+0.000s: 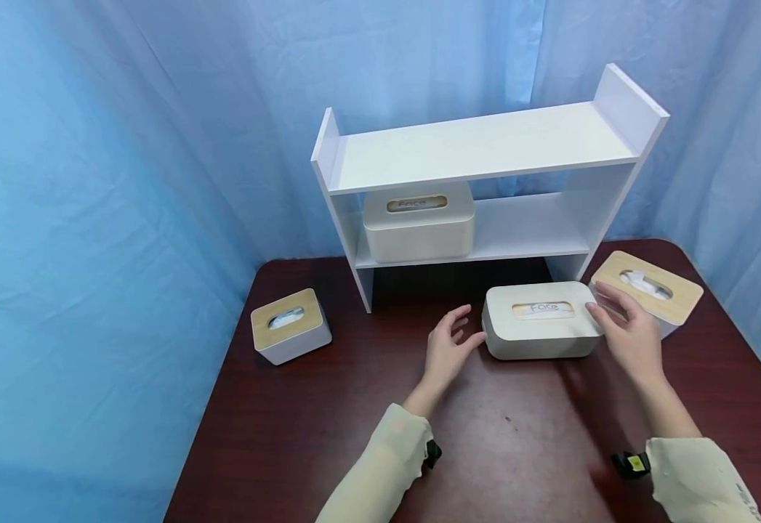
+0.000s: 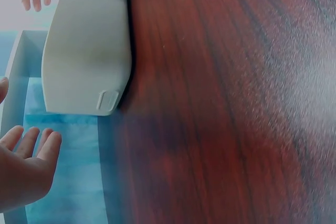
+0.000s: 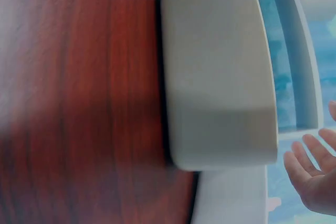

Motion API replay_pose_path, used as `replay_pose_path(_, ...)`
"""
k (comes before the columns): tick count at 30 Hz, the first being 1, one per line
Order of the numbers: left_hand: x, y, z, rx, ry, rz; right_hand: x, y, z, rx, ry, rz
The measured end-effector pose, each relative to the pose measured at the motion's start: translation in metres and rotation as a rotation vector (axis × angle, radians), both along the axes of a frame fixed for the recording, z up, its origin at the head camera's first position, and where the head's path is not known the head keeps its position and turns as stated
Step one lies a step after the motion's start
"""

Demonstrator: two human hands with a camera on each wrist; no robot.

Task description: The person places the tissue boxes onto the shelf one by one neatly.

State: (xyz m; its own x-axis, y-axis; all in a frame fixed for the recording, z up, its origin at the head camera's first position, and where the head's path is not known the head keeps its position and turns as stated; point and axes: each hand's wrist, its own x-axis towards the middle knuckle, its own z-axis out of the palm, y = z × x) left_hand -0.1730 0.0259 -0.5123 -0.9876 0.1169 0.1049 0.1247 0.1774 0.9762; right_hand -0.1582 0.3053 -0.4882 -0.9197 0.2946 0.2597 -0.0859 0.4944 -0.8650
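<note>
A white tissue box (image 1: 542,347) with a slot marked "Face" stands on the dark red table, in front of the shelf's right part. My left hand (image 1: 447,350) is at its left end, fingers spread and loosely bent; in the left wrist view that hand (image 2: 26,169) appears apart from the box (image 2: 86,45). At the opposite end is my right hand (image 1: 631,334), fingers relaxed near the top right corner. The right wrist view shows a gap between the right hand (image 3: 317,174) and the box (image 3: 218,77). Neither hand grips anything.
A white two-tier shelf (image 1: 485,145) stands at the back, with another white "Face" box (image 1: 419,240) on its lower tier. Wood-topped tissue boxes sit on the table: one at left (image 1: 291,334), one at right (image 1: 671,290) close behind my right hand. Blue curtains (image 1: 125,254) surround the table.
</note>
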Motion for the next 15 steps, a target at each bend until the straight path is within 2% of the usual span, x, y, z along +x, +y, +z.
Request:
replay_pose_path(3,0.001,0.004,-0.002,-0.013,-0.01,-0.007,0.004,0.005,-0.003,0.016,-0.017,-0.016)
replay_pose_path(11,0.002,0.016,-0.01,-0.058,-0.031,-0.01,0.011,0.015,-0.017,-0.019,-0.007,-0.023)
replay_pose_path(15,0.001,0.022,-0.014,-0.074,-0.029,-0.002,0.015,0.019,-0.022,-0.028,-0.036,-0.015)
